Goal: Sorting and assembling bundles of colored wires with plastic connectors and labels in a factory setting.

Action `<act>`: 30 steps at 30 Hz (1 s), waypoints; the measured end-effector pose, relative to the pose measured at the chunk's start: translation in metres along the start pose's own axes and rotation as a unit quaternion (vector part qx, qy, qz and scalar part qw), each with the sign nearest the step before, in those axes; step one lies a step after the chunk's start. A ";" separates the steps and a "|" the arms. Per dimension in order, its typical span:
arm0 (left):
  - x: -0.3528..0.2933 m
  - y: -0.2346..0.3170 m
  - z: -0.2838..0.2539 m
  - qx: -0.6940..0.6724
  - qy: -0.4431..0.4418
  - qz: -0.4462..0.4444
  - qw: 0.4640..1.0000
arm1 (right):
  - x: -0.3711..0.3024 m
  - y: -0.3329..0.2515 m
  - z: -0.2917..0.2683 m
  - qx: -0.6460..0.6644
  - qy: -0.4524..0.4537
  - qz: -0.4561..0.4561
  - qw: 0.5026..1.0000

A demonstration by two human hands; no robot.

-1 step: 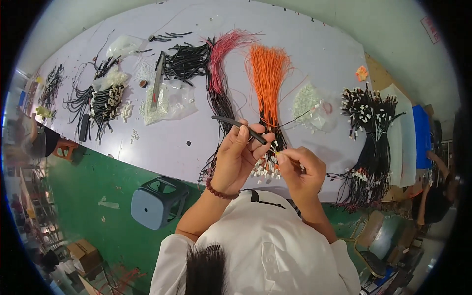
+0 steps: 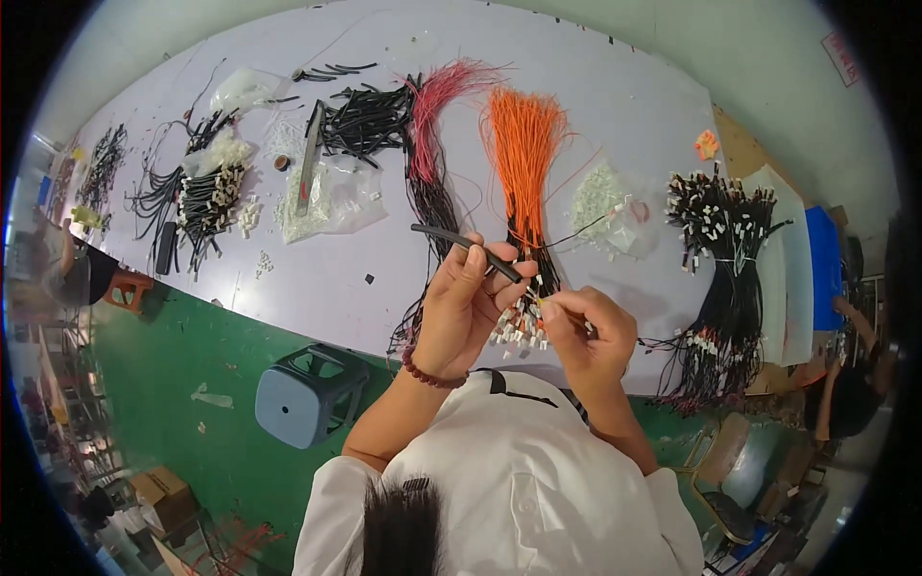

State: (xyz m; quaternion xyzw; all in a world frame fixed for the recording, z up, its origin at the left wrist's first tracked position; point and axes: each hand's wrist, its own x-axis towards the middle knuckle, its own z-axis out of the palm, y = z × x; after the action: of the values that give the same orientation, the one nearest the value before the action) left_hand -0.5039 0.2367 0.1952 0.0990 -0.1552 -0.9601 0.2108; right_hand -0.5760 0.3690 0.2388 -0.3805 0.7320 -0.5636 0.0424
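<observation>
The pale desk [image 2: 307, 278] spreads widest before me, with a blue stool [image 2: 288, 408] on the floor by its near edge. At the right of the desk lies a tied bundle of black cables [image 2: 725, 298]; the orange wire bundle [image 2: 523, 134] lies straight ahead, a pile of short black tubes [image 2: 365, 123] left of it. Over the desk, my left grip [image 2: 459, 302] is closed, thumb and fingers around one black tube [image 2: 442, 233], held aslant. My right grip [image 2: 595, 331], just beside the tube's lower end, pinches a tiny yellowish piece [image 2: 540, 300].
</observation>
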 end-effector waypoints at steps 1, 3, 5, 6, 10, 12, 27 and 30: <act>-0.004 0.000 0.000 0.015 -0.018 0.007 1.000 | -0.003 -0.002 -0.002 0.037 -0.010 0.021 0.999; -0.012 0.001 0.001 0.024 -0.034 0.009 0.999 | -0.007 -0.007 -0.003 0.075 -0.022 0.041 0.996; -0.019 0.001 0.004 0.032 -0.046 0.011 0.998 | -0.010 -0.012 -0.002 0.104 -0.016 0.065 0.992; -0.022 0.002 0.006 0.041 -0.047 0.017 0.998 | -0.011 -0.014 -0.002 0.104 -0.019 0.064 0.992; -0.032 0.000 0.007 0.081 -0.054 0.047 0.994 | -0.015 -0.018 -0.004 0.164 -0.022 0.132 0.977; -0.036 0.000 0.010 0.087 -0.053 0.055 0.993 | -0.017 -0.017 -0.005 0.172 -0.022 0.143 0.974; -0.036 -0.019 0.018 0.108 -0.040 0.050 0.992 | -0.032 -0.006 -0.007 -0.015 0.069 -0.059 0.996; -0.035 -0.026 0.020 0.117 -0.056 0.051 0.990 | -0.028 0.003 -0.005 -0.061 0.061 -0.172 0.981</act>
State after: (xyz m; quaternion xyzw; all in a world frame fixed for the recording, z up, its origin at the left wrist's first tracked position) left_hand -0.4878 0.2797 0.2095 0.0613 -0.2823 -0.9275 0.2372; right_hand -0.5603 0.3905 0.2281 -0.4676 0.6897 -0.5391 -0.1228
